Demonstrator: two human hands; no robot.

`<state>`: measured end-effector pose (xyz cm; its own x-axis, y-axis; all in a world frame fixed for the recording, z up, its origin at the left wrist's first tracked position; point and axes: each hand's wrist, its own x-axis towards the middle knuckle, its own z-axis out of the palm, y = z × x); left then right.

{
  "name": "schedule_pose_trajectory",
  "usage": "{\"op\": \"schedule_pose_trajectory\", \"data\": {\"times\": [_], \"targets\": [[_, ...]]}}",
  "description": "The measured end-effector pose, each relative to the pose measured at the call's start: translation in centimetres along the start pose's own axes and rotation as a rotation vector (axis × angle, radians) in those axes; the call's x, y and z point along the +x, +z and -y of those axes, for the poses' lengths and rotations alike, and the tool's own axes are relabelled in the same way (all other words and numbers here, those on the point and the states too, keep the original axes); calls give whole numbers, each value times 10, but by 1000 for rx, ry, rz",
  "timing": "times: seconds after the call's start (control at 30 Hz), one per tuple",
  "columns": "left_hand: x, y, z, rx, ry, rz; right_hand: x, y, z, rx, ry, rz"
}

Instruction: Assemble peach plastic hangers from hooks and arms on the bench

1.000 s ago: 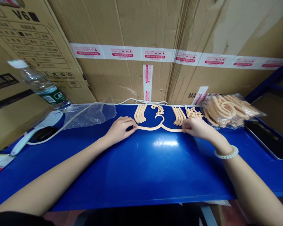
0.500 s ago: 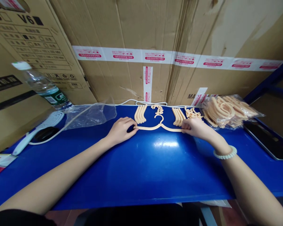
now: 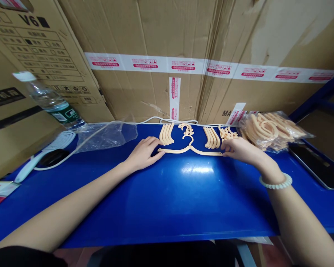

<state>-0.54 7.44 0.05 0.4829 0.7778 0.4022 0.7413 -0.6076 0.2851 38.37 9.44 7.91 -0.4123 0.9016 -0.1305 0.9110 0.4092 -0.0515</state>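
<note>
Far-centre on table [image 3: 167,200], flat: hanger [image 3: 189,150]. At left tip, left hand [image 3: 143,152], fingers loose, touching. At right tip, right hand [image 3: 241,150], pinch unclear. Likely light, thin, snappable; best held at tips.

Our bench surroundings
We see a water bottle [image 3: 48,100] upper left, a clear bag [image 3: 108,135] beside it, cardboard boxes [image 3: 156,37] behind.

Bright overhead light, glare patch on blue table [image 3: 196,170], edges warped, sharp focus
</note>
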Motion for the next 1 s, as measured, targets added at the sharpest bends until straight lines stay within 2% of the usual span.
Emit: {"op": "schedule_pose_trajectory", "data": {"times": [0.33,0.57,0.87,1.0], "targets": [[-1,3,3,5,-8,40,-9,-11,-4,-4,152,127],[-1,4,3,3,-25,68,-6,-7,-4,-8,132,176],[-1,5,4,17,-37,107,-7,-6,-5,-14,120,142],[-1,4,3,2,-26,75,-7,-8,-1,-27,112,126]]}}
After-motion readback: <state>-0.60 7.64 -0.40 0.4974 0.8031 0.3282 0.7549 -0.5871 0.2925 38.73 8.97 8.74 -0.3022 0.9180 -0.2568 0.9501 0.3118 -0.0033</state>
